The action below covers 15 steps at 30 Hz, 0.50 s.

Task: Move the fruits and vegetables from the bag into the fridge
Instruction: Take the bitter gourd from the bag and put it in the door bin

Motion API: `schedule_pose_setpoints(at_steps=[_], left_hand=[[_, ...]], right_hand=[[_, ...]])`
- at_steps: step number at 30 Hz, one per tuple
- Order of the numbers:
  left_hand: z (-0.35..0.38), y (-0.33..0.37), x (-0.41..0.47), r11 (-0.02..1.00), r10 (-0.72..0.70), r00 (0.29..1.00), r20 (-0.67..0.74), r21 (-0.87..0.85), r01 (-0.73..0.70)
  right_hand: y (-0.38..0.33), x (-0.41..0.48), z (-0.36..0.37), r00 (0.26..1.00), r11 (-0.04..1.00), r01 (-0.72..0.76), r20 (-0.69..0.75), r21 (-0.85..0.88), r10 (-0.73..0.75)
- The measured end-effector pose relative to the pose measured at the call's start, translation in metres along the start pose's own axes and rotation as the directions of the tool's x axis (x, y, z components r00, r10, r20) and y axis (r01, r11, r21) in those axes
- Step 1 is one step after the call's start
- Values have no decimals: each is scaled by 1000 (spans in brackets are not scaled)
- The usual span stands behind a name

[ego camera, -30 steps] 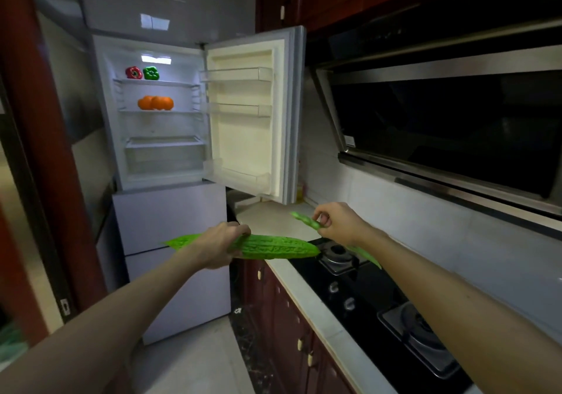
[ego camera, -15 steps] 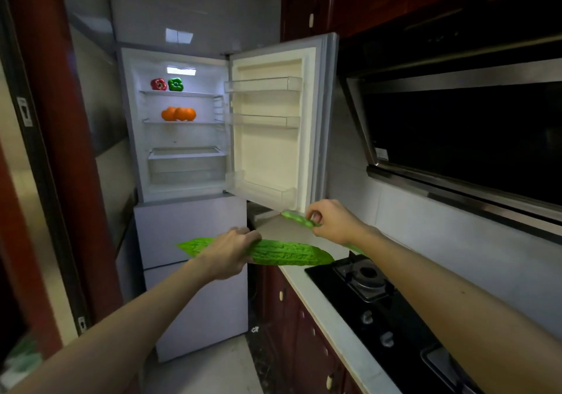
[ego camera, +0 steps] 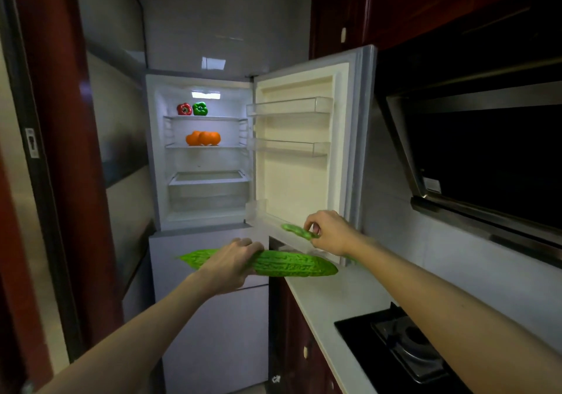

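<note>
Both full: your left hand (ego camera: 228, 267) grips the gourd (ego camera: 293, 267), right hand (ego camera: 330, 232) pinches a pod (ego camera: 296, 230); the gourd's tip past your knuckles could clip the door (ego camera: 292, 180).

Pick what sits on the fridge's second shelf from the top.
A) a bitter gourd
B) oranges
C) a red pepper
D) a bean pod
B: the oranges sit on the second shelf of the fridge, under the red pepper and green pepper; the left hand grips the bitter gourd and the right hand pinches the bean pod.
</note>
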State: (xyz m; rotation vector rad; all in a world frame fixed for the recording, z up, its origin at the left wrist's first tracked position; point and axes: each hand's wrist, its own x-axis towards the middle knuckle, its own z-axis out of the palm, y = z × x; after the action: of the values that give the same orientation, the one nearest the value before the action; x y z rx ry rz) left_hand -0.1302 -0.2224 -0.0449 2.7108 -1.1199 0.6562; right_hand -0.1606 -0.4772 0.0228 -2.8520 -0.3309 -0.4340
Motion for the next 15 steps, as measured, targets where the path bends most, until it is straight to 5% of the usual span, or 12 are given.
schedule_pose_setpoints(at_steps=[15], left_hand=[[1, -58, 73, 997, -65, 992, -109, 42, 70]], right_hand=[[24, 99, -6, 995, 994, 96, -8, -48, -96]])
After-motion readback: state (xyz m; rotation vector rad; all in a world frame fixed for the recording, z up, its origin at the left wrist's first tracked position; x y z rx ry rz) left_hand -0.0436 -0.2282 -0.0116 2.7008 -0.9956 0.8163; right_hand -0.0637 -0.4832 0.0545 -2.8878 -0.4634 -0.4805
